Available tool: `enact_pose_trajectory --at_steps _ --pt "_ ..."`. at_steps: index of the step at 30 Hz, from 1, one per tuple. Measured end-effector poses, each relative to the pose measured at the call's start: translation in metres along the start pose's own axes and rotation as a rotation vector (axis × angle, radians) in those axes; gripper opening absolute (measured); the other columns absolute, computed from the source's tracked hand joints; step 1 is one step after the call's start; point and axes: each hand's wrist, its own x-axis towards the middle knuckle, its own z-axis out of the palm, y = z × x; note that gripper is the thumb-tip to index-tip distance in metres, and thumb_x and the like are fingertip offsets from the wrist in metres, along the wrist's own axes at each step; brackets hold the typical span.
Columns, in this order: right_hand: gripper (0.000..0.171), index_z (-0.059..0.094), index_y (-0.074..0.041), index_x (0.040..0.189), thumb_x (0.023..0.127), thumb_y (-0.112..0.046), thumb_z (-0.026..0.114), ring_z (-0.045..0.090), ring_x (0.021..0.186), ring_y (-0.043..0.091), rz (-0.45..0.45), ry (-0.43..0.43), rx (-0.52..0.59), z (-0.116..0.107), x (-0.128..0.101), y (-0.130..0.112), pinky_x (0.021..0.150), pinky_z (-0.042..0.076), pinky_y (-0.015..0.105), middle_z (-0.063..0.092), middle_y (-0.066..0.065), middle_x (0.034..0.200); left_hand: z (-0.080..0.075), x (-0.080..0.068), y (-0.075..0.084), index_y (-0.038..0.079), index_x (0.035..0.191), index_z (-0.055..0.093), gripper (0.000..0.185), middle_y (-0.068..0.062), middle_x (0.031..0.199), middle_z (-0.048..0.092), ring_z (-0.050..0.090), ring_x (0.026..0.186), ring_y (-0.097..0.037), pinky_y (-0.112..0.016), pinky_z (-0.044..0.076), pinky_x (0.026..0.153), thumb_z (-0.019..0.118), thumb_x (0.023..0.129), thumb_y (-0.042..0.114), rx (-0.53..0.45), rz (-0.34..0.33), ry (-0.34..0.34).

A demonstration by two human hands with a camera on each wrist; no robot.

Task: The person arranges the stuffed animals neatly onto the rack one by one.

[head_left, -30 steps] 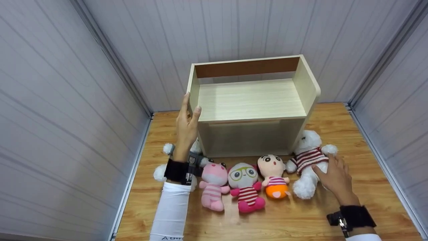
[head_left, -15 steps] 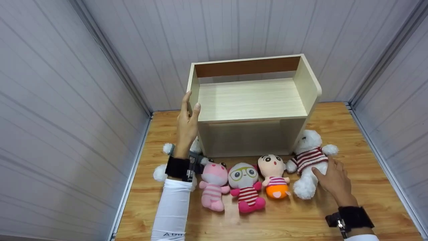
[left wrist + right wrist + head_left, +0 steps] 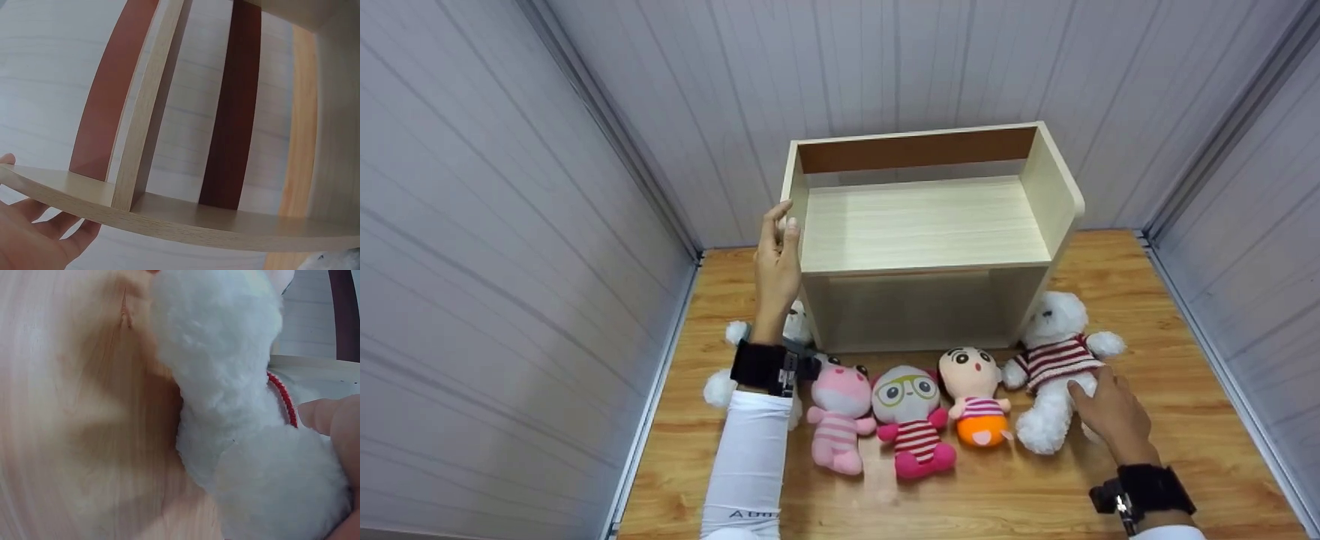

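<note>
At the right, my right hand (image 3: 1112, 412) holds a white plush bear (image 3: 1050, 405) in a red-and-white striped sweater by its leg and lower body. In the right wrist view the thumb (image 3: 326, 416) lies on the near side of the white fur (image 3: 225, 382). My left hand (image 3: 777, 274) is up against the left side panel of a pale wooden shelf unit (image 3: 930, 225). Its fingers (image 3: 81, 239) lie loosely along the panel's outer face, one fingertip showing past the edge. Behind the left wrist, another white plush toy (image 3: 720, 388) is mostly hidden.
Before the shelf lie a pink plush frog (image 3: 840, 420), a grey-headed doll with green glasses (image 3: 911, 420) and a doll with orange shorts (image 3: 976, 397). Ribbed walls (image 3: 510, 262) enclose the wood-look floor (image 3: 1200, 420) on the left, back and right.
The white bear has shifted slightly right and toward me with the right hand. My left hand has slid a little up the panel, its thumb drawn closer to the fingers.
</note>
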Motion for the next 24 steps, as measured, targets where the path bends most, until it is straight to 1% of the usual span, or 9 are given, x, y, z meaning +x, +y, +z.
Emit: enact_pose_trajectory --at_steps 2,3,5,6,7,11,16,19,24 --pt "0.08 0.026 0.003 0.151 0.103 -0.059 0.041 0.048 0.12 0.062 0.011 0.003 0.008 0.001 0.001 0.002 0.085 0.046 0.065 0.036 0.038 0.144 0.001 0.002 0.0 0.023 0.146 0.053 0.039 0.004 0.107 0.059 0.055 0.094 -0.013 -0.033 0.044 0.083 0.046 0.109 0.034 -0.015 -0.007 0.002" --pt "0.078 0.026 0.002 0.151 0.103 -0.057 0.041 0.049 0.12 0.061 0.015 0.006 0.014 0.001 0.001 0.003 0.084 0.046 0.065 0.037 0.038 0.143 0.001 0.003 0.0 0.022 0.146 0.053 0.039 0.002 0.121 0.062 0.058 0.107 -0.015 -0.035 0.046 0.092 0.045 0.11 0.033 -0.025 -0.008 0.0" --pt "0.073 0.029 0.001 0.149 0.103 -0.054 0.043 0.05 0.119 0.061 0.022 0.018 0.026 0.003 0.002 0.005 0.082 0.046 0.064 0.039 0.037 0.142 0.002 0.005 0.0 0.018 0.147 0.053 0.04 0.0 0.145 0.057 0.053 0.133 -0.018 -0.041 0.043 0.109 0.042 0.111 0.032 -0.037 -0.006 -0.005" --pt "0.069 0.031 0.0 0.147 0.103 -0.052 0.045 0.051 0.118 0.061 0.027 0.027 0.031 0.005 0.002 0.006 0.081 0.046 0.063 0.041 0.036 0.141 0.002 0.006 -0.001 0.017 0.147 0.053 0.04 0.0 0.153 0.052 0.046 0.143 -0.019 -0.044 0.039 0.116 0.041 0.111 0.031 -0.04 -0.004 -0.007" --pt "0.066 0.034 0.0 0.144 0.103 -0.05 0.046 0.052 0.117 0.06 0.032 0.036 0.036 0.006 0.002 0.007 0.079 0.046 0.062 0.043 0.035 0.14 0.002 0.007 -0.001 0.015 0.147 0.053 0.04 -0.002 0.155 0.051 0.044 0.146 -0.021 -0.045 0.037 0.118 0.039 0.112 0.031 -0.043 0.0 -0.008" --pt "0.05 0.043 -0.003 0.129 0.103 -0.044 0.052 0.057 0.109 0.055 0.041 0.082 0.056 0.012 0.001 0.012 0.072 0.045 0.056 0.051 0.031 0.131 0.003 0.011 0.0 0.011 0.144 0.054 0.04 -0.005 0.154 0.052 0.042 0.148 -0.024 -0.045 0.034 0.121 0.035 0.113 0.028 -0.069 0.005 -0.009" --pt "0.037 0.045 -0.007 0.114 0.101 -0.04 0.058 0.057 0.085 0.038 0.052 0.131 0.069 0.019 0.0 0.017 0.064 0.041 0.045 0.056 0.023 0.111 0.003 0.015 0.002 0.007 0.136 0.059 0.039 -0.009 0.147 0.057 0.044 0.146 -0.024 -0.042 0.034 0.121 0.035 0.113 0.027 -0.089 -0.005 0.015" --pt "0.036 0.044 -0.007 0.112 0.101 -0.038 0.06 0.054 0.077 0.031 0.056 0.13 0.068 0.02 0.0 0.018 0.061 0.04 0.042 0.057 0.02 0.102 0.003 0.017 0.004 0.006 0.133 0.06 0.037 -0.01 0.145 0.059 0.046 0.145 -0.024 -0.041 0.035 0.12 0.037 0.112 0.026 -0.09 -0.012 0.027" --pt "0.037 0.043 -0.006 0.114 0.101 -0.036 0.059 0.052 0.071 0.027 0.056 0.1 0.073 0.021 0.002 0.02 0.058 0.038 0.039 0.057 0.017 0.093 0.001 0.018 0.004 0.007 0.136 0.061 0.039 -0.01 0.147 0.058 0.046 0.144 -0.024 -0.041 0.036 0.12 0.036 0.112 0.025 -0.069 -0.011 0.015"
